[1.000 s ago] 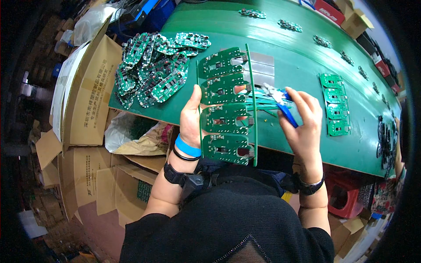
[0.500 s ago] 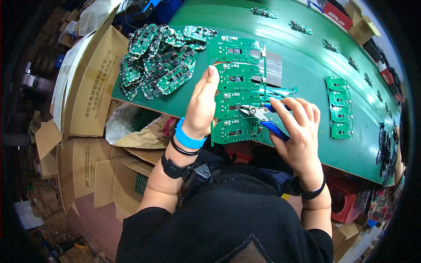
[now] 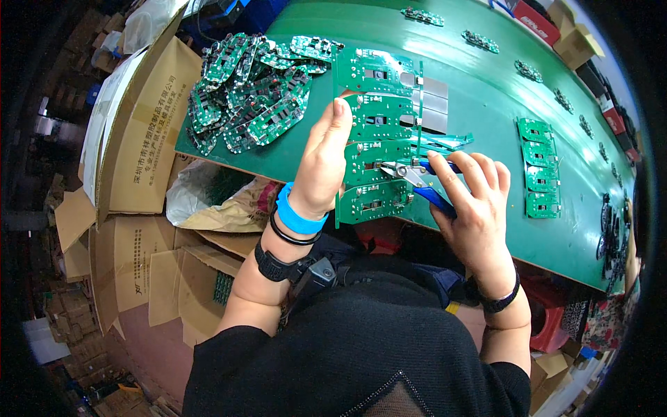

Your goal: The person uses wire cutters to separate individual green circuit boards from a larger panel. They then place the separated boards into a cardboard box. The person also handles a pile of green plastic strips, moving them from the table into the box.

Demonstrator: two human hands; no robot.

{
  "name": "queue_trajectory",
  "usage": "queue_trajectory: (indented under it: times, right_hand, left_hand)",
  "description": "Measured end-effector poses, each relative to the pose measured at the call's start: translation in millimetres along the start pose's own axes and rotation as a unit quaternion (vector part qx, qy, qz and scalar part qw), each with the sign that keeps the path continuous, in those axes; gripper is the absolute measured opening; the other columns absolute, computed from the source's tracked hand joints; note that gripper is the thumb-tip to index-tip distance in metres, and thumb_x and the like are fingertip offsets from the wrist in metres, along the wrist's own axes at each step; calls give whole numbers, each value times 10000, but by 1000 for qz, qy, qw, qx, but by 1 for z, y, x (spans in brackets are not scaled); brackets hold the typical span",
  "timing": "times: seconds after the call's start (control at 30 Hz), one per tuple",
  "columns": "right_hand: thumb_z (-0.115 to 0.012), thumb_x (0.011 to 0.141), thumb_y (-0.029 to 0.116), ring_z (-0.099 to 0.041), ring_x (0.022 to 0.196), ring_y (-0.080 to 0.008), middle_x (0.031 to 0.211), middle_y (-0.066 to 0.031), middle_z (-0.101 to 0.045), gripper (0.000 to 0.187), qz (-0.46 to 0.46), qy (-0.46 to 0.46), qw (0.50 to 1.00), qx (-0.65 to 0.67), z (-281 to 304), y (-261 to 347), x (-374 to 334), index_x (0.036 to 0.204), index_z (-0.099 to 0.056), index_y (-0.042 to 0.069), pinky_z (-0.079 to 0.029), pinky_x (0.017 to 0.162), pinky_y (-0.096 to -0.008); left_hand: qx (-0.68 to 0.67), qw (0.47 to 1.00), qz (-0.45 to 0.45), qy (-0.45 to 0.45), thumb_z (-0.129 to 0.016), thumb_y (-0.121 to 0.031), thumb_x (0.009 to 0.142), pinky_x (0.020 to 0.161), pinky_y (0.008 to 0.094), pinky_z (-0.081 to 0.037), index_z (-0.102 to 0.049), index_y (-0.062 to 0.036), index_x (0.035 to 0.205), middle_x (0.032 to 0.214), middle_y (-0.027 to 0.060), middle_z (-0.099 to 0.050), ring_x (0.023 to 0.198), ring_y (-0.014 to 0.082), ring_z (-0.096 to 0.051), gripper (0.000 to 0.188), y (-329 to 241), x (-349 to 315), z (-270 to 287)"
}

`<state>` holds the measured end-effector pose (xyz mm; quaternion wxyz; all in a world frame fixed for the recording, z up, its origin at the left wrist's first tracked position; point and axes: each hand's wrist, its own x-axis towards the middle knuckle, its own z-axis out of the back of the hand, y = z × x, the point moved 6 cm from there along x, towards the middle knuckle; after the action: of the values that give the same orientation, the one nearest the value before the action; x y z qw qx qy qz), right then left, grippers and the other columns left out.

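My left hand (image 3: pixel 325 156) is closed on the left edge of a green circuit board panel (image 3: pixel 379 119), its thumb lying along the front rail. The panel is made of several joined boards and is held up over the table's near edge. In my right hand (image 3: pixel 479 201) is a pair of blue-handled cutting pliers (image 3: pixel 408 172), gripped between thumb and fingers. The jaws rest against the panel at its second board from the bottom. Whether the blades bite on anything is too small to tell. Behind the pliers lie thin green board strips (image 3: pixel 451 143).
On the green table (image 3: pixel 486 97), a heap of loose circuit boards (image 3: pixel 253 94) lies left, another panel (image 3: pixel 537 167) right. Small boards (image 3: pixel 479 42) sit in a line along the far side. Grey rectangular pieces (image 3: pixel 435 104) lie behind my panel. An open cardboard box (image 3: pixel 149 139) stands left.
The panel has tilted a little, and its joined boards now sit slightly higher in view. The pliers' jaws have moved slightly up with it, still at the same board.
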<state>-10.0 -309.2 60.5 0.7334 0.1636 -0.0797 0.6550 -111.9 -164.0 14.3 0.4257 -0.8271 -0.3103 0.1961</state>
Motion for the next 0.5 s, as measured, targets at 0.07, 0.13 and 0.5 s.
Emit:
queue_trajectory:
  times: [0.07, 0.13, 0.5]
  right_hand:
    - [-773, 533, 147, -491, 1061, -255, 1115, -65, -535, 748, -1, -2, 1000, 0, -1, -1, -1, 1245, -546, 147, -322, 926, -426]
    - [-773, 535, 139, -492, 1064, -252, 1118, -62, -537, 741, 4, -10, 1000, -12, 1, 1, 1, 1242, -551, 152, -321, 929, -426]
    - [-777, 531, 147, -524, 1021, -229, 1098, -50, -553, 695, 53, -14, 998, -23, 12, 1, 13, 1196, -574, 141, -343, 920, -417]
  left_hand:
    - [-15, 1000, 16, -3, -331, -344, 1026, 862, 252, -467, -488, -28, 1219, 1109, 47, -569, 994, 100, -560, 402, 0, 0, 1]
    - [-28, 999, 18, -4, -330, -342, 1026, 857, 255, -474, -486, -28, 1224, 1123, 50, -570, 994, 105, -567, 402, 2, 2, 5]
    - [-26, 998, 39, 29, -322, -327, 1028, 864, 267, -479, -466, -32, 1276, 1161, 62, -572, 1017, 119, -569, 411, -1, 2, -3]
